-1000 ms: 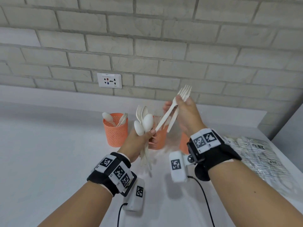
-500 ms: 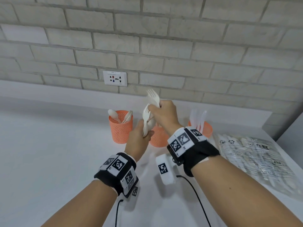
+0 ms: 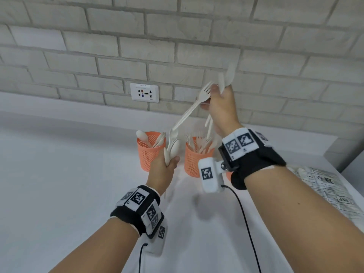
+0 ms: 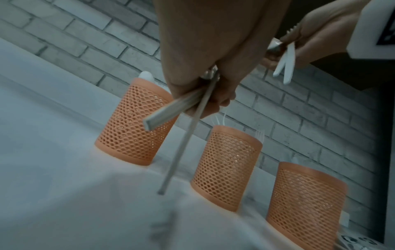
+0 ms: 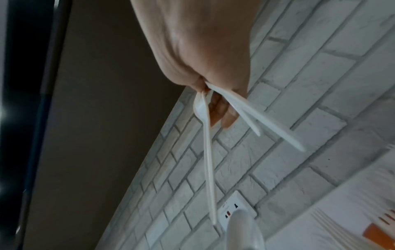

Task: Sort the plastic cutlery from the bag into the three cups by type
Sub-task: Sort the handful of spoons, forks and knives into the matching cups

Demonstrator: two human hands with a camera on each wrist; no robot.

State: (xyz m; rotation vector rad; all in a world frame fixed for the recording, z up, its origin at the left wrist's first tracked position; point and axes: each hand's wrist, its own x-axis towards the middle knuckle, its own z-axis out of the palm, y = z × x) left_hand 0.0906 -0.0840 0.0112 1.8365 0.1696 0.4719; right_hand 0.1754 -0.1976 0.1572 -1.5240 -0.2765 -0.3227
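My left hand [image 3: 169,162] grips a bunch of white plastic spoons [image 3: 173,147] upright, in front of the cups; their handles [image 4: 171,108] stick out below the fist. My right hand [image 3: 217,96] is raised higher, near the wall, and pinches a white fork [image 3: 194,107] that slants down-left, together with two knives [image 3: 226,78] that point up. The knives [image 5: 267,121] and the fork [image 5: 208,160] fan out from its fingers. Three orange mesh cups stand in a row: the left cup [image 3: 146,154] holds spoons, the middle cup [image 3: 194,160] holds forks, and the right cup [image 4: 305,203] is mostly hidden behind my right wrist in the head view.
The clear printed bag [image 3: 325,186] of cutlery lies flat on the white counter [image 3: 59,184] at the right. A brick wall with a socket plate [image 3: 144,93] rises just behind the cups. Cables run from both wrist cameras along the counter.
My right hand has left the bunch in my left hand and risen up and to the right, taking a fork with it. The left hand has stayed near the left cup.
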